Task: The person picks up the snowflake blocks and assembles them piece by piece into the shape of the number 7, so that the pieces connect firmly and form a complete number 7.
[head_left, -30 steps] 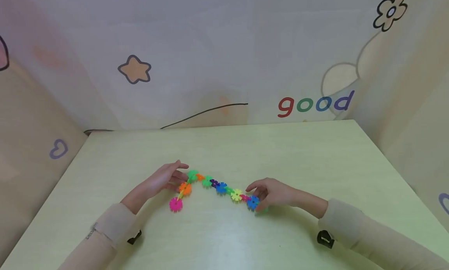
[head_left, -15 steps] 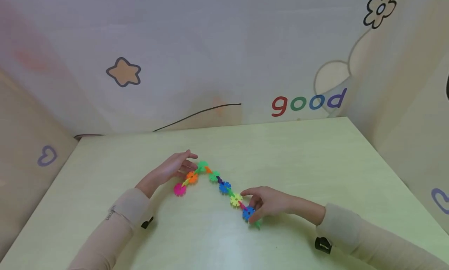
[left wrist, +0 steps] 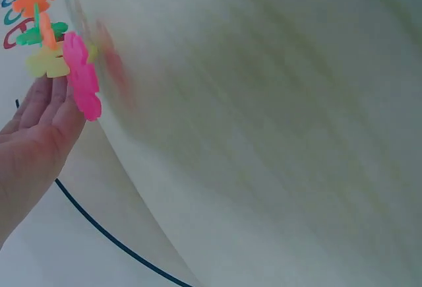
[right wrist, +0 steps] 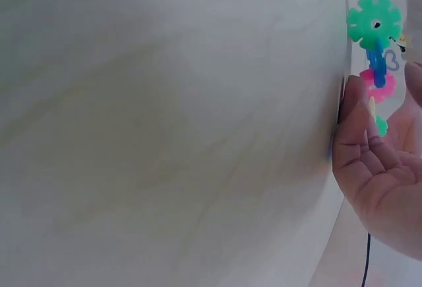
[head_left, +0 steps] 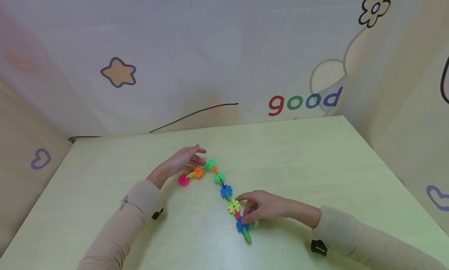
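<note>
A chain of several interlocked flower-shaped plastic discs lies bent on the table, running from a pink disc at the left to a green disc near the front. At the far left of the bend, my left hand has its fingers extended, tips against the chain by the green and orange discs. My right hand holds the front part, curled fingers and thumb at a blue disc, forefinger by the yellow disc. In the right wrist view, discs show between thumb and fingers; exact contact is partly hidden.
The pale table is enclosed by printed fabric walls at the back and sides. A black clip-like piece shows below the right cuff, another below the left.
The chain's right part has swung toward me and left with my right hand, making the bend sharper. My left hand has moved right and farther back, and the view has shifted slightly.
</note>
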`<act>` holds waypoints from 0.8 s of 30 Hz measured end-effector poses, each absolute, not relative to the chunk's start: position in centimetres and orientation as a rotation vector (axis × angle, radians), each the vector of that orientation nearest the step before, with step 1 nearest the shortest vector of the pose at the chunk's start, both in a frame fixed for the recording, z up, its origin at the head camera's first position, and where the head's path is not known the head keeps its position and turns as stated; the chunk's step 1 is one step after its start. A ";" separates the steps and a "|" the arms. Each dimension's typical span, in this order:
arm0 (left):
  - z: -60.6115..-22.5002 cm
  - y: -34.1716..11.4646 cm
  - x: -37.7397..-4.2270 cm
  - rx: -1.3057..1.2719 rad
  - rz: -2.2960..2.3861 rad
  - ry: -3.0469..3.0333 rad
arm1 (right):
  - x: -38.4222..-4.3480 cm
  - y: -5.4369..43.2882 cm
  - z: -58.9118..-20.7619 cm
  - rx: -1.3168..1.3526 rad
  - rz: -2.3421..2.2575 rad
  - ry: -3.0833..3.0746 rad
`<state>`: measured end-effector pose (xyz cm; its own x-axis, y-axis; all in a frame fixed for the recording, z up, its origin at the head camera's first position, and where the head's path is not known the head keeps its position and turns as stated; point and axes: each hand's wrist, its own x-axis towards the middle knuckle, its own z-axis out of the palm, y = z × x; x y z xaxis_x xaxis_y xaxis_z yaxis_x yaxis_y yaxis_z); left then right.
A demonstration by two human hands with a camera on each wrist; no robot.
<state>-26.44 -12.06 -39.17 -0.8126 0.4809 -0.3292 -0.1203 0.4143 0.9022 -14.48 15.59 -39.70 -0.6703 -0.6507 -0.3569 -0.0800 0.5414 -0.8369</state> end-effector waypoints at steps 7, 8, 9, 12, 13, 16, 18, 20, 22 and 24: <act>-38.7 -14.1 -25.5 0.306 1.368 2.248 | -15.4 16.4 -40.0 -0.569 -1.224 2.099; -38.7 -14.7 -25.3 0.297 1.378 2.269 | -15.5 16.5 -40.0 -0.584 -1.238 2.090; -38.7 -15.2 -24.9 0.280 1.388 2.289 | -15.6 16.6 -39.9 -0.586 -1.256 2.080; -38.9 -16.8 -23.8 0.232 1.382 2.330 | -15.8 16.7 -39.8 -0.560 -1.299 2.054; -39.0 -17.2 -23.4 0.218 1.369 2.328 | -15.9 16.7 -39.9 -0.542 -1.312 2.047; -39.1 -17.9 -22.4 0.252 1.289 2.271 | -16.0 16.7 -40.1 -0.466 -1.351 2.036; -39.1 -17.9 -22.0 0.297 1.224 2.220 | -16.0 16.7 -40.2 -0.434 -1.370 2.031; -39.0 -17.7 -21.8 0.339 1.183 2.176 | -16.0 16.7 -40.2 -0.419 -1.384 2.021; -39.0 -17.5 -21.9 0.356 1.179 2.152 | -16.0 16.7 -40.3 -0.406 -1.402 2.002; -39.1 -17.2 -22.1 0.359 1.198 2.139 | -15.8 16.6 -40.3 -0.396 -1.420 1.979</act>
<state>-22.13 -17.18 -39.08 -0.7504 0.5212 -0.4066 -0.0746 0.5444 0.8355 -15.85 16.63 -40.35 -0.7356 -0.5884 -0.3358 0.1293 0.3646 -0.9221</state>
